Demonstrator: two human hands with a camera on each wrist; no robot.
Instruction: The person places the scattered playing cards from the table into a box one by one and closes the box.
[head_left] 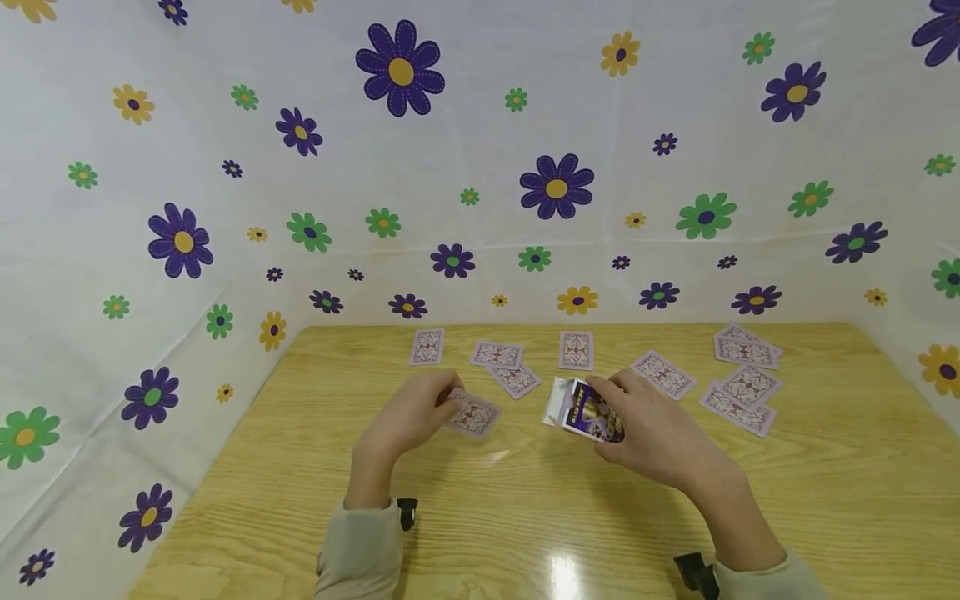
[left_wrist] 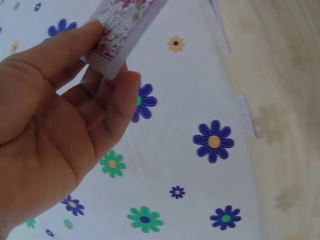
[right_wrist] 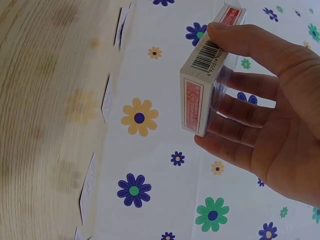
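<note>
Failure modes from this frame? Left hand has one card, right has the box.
1. The left hand only pinches the card by one end, so it might slip or bend.
2. The card box in the right hand has its flap open; tilting it might catch the flap.
3. Loose cards lie near that wrist; a sweep could scatter them.

Both arms wear pale beige long sleeves: left sleeve, right sleeve. A small black camera mount sits at the left cuff, another black mount at the right. Both hands are bare.

table wooden | backdrop flowered (purple, green, yellow)
</note>
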